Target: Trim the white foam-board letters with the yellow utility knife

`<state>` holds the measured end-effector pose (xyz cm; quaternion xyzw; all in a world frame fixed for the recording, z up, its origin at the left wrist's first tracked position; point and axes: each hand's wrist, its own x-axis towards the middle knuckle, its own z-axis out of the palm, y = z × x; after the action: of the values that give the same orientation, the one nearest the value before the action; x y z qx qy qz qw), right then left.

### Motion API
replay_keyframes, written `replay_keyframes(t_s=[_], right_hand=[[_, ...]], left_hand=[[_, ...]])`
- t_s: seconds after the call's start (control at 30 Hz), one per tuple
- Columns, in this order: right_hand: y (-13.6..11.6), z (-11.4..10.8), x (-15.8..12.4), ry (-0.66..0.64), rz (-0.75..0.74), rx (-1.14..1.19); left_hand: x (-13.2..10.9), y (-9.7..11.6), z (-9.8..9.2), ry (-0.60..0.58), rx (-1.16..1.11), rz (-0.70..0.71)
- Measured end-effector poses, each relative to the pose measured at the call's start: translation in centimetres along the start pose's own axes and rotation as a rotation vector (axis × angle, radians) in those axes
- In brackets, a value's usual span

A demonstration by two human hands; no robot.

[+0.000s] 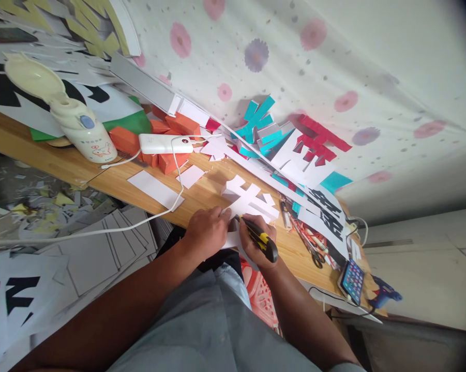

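White cut-out board character (250,201) on brown wooden table (207,194). Left: white oblong plastic device (159,143) over orange angular pieces (126,139), cream plastic bottle (87,133) farther left. Right: black-handled metal scissors (312,250). Behind: turquoise block character (251,110).

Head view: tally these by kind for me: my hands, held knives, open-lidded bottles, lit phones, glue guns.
Hands, left hand and right hand: 2
Held knife: 1
Open-lidded bottle: 1
Lit phone: 1
Glue gun: 1
Total: 6

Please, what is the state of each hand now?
Left hand: curled against the white cut-out; whether gripping cannot be told.
Right hand: closed, holding the black-and-yellow cutter.
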<state>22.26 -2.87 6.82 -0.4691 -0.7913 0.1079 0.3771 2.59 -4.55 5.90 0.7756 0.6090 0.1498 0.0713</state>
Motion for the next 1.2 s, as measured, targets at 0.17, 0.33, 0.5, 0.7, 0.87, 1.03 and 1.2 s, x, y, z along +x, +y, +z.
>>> replay_keyframes(t_s=[0.17,0.33,0.5,0.7,0.87,1.03,1.2], right_hand=[[-0.3,-0.2,0.3,-0.009,0.018,0.024],[-0.7,-0.3,0.5,-0.007,0.033,0.005],[-0.6,-0.2,0.3,-0.002,0.011,-0.035],[-0.5,-0.3,0.4,0.009,-0.031,0.017],[-0.9,-0.4,0.6,-0.005,0.013,-0.010],[-0.8,-0.5,0.6,-0.024,0.026,-0.003],[-1.1,-0.8,0.8,-0.040,0.081,0.032]], left_hand=[[0.0,-0.1,0.2,0.017,-0.007,-0.002],[0.0,0.0,0.4,0.026,-0.024,-0.003],[0.0,0.0,0.4,0.016,-0.027,0.003],[0.0,0.1,0.3,0.032,-0.009,-0.004],[-0.1,0.0,0.7,0.049,0.002,0.007],[-0.1,0.0,0.9,0.045,-0.018,-0.002],[-0.1,0.1,0.9,0.057,-0.034,-0.014]])
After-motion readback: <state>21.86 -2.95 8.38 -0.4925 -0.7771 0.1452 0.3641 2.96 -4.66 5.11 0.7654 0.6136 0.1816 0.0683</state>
